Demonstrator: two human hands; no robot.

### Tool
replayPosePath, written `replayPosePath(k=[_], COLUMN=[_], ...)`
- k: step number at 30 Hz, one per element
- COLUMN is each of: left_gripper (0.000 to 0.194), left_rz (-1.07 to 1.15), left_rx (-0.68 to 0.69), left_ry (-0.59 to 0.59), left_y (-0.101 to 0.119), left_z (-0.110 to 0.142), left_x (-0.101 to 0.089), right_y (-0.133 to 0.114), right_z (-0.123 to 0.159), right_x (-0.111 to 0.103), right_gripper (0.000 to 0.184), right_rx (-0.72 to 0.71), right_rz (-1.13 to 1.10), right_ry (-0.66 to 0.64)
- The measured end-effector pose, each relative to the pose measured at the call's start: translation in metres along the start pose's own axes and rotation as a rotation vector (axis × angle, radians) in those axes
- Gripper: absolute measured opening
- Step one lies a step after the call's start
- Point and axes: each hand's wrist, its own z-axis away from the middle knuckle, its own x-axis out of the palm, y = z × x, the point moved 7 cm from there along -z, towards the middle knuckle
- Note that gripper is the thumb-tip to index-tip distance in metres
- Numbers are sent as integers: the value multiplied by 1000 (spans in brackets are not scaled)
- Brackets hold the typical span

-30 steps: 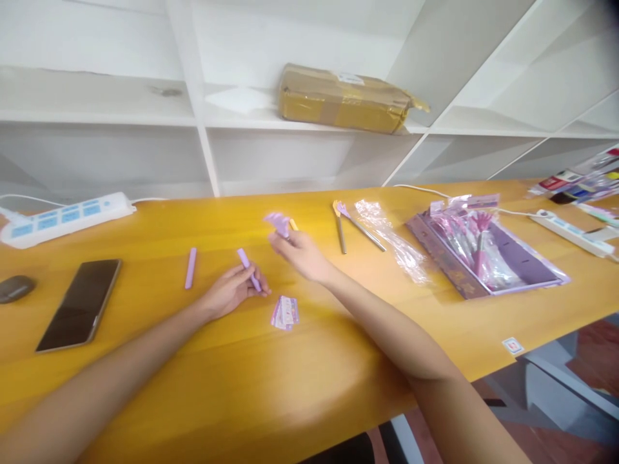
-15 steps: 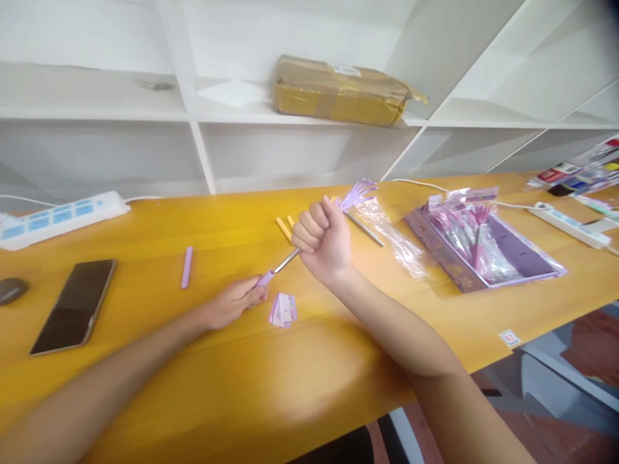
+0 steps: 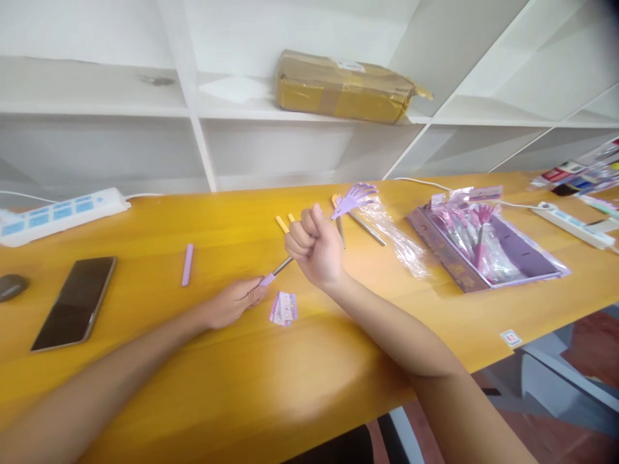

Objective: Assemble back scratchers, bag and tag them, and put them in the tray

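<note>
A back scratcher with a purple claw head (image 3: 355, 198) is held aslant above the table between both hands. My left hand (image 3: 239, 301) is closed around its purple handle (image 3: 266, 280). My right hand (image 3: 316, 246) is a closed fist around the metal rod (image 3: 282, 265), and the claw head sticks out past it. Behind the fist lie two yellow tubes (image 3: 282, 225), partly covered. An orange claw (image 3: 335, 200) and metal rods (image 3: 368, 230) lie behind the purple head. A loose purple tube (image 3: 187, 265) lies left of my hands, and small printed cards (image 3: 284, 308) lie just in front of them.
At right, a purple box (image 3: 527, 248) holds bagged pink back scratchers, with clear plastic wrapping (image 3: 401, 248) beside it. A phone (image 3: 73, 303), mouse (image 3: 11, 287) and power strip (image 3: 65, 214) are at left. Another power strip (image 3: 575, 224) stands far right. A taped parcel (image 3: 343, 87) sits on the shelf.
My right fist has moved slightly left and down, closer to my left hand. Less rod shows between the hands, and more of the metal rods behind the fist is visible.
</note>
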Motion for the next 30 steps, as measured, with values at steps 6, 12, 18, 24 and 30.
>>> replayPosePath(k=[6,12,18,24,30], left_gripper=[44,46,47,52,56], left_rz=[-11,10,-10,41,-24], left_rx=[6,-21,-34,-78,-90], left_ry=[11,0,-4,25,50], left_y=[1,-2,-3,-6,0], left_z=[0,1,0,1,1], left_x=[-1,0,-1,-2,-3], right_y=[2,6,10,19,22], right_z=[3,3,1,2,7], right_x=[5,-4,-1,-4,2], right_gripper=[71,73,73,76,77], right_rx=[-10,-32,5,19,-1], right_rz=[-28,-33,-39,-32,-35], right_ry=[-14,70,-27,45,-30])
